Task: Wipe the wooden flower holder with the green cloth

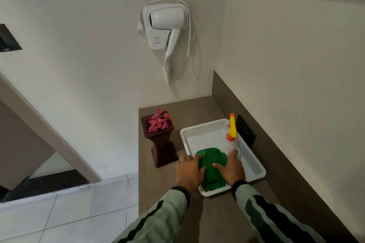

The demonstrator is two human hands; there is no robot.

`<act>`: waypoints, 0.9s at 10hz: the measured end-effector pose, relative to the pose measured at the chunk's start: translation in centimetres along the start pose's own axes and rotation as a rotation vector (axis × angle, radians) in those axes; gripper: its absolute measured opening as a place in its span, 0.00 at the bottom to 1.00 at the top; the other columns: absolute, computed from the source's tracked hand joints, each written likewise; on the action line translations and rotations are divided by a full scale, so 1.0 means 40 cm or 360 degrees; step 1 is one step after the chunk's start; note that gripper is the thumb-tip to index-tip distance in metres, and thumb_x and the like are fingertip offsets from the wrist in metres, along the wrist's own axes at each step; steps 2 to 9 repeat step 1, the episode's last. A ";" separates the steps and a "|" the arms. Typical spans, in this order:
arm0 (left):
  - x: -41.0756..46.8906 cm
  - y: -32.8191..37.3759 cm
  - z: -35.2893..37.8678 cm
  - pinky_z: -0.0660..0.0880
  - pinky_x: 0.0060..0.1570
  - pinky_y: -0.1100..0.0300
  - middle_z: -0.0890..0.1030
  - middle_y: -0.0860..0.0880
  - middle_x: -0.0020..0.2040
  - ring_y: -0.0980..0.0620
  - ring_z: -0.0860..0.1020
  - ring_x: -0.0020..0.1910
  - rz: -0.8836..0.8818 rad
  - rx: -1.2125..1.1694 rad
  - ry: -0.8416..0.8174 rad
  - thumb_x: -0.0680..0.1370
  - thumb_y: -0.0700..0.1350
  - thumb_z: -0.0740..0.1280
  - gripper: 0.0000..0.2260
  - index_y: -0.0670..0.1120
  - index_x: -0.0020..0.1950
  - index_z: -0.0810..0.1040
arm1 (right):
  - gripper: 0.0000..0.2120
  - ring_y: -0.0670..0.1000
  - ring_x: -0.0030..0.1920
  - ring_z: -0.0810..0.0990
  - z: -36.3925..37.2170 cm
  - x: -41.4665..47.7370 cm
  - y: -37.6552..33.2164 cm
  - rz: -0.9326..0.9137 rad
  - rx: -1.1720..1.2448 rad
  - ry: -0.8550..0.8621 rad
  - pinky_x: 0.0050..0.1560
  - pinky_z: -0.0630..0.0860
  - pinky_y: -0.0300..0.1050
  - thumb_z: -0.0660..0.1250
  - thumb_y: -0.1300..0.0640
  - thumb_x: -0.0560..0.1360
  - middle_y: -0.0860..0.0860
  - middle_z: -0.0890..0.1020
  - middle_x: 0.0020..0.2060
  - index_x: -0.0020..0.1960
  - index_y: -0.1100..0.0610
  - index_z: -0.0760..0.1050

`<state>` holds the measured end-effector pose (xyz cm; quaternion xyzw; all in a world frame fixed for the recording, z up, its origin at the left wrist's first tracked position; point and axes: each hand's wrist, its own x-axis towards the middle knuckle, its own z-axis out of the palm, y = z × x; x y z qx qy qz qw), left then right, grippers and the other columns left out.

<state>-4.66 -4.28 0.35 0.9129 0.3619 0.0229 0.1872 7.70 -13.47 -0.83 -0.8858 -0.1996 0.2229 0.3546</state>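
A dark wooden flower holder with pink flowers stands upright on the brown counter, left of a white tray. A green cloth lies bunched in the near end of the tray. My left hand rests on the cloth's left edge with fingers curled over it. My right hand presses on the cloth's right side, fingers spread over the fabric. Both hands touch the cloth; whether either one grips it is unclear. The holder is untouched, a short way left of my left hand.
A spray bottle with a yellow and orange head stands at the tray's far right corner. A black plate sits on the backsplash behind it. A white hair dryer hangs on the wall above. White floor tiles lie left of the counter edge.
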 end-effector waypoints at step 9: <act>-0.002 -0.023 -0.008 0.65 0.61 0.46 0.72 0.44 0.69 0.42 0.67 0.66 0.0138 0.0269 0.0190 0.79 0.56 0.59 0.20 0.51 0.69 0.70 | 0.33 0.62 0.55 0.79 0.004 -0.004 0.009 0.0032 -0.0618 -0.0028 0.51 0.77 0.54 0.74 0.45 0.68 0.60 0.79 0.55 0.62 0.58 0.60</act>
